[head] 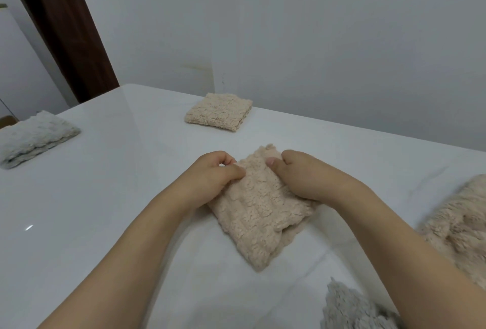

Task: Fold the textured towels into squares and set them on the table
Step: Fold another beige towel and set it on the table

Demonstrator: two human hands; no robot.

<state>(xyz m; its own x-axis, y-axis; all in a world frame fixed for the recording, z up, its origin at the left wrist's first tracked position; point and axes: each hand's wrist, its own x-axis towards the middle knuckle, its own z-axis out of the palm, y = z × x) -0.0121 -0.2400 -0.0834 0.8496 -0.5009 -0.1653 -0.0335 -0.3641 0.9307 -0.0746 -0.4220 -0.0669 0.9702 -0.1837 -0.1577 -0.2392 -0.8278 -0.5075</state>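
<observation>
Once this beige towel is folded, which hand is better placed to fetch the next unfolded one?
Right, probably. The unfolded beige towel and grey towel lie by the right hand; the left hand sits nearer the finished squares.

Beige towel [457, 226] and grey towel [349, 307] edge-cropped

The left hand [218, 175] and right hand [302, 175] each pinch the far end of a beige, fluffy, folded towel [259, 213] lying on the white glossy tabletop [105, 210]. Beyond the grip sits a beige towel folded into a square [218, 112]. Far left of the grip rests a white folded towel [33, 136]. Right of it lies a beige unfolded towel [457, 226], and nearer the person a grey fluffy towel [352, 307].
</observation>
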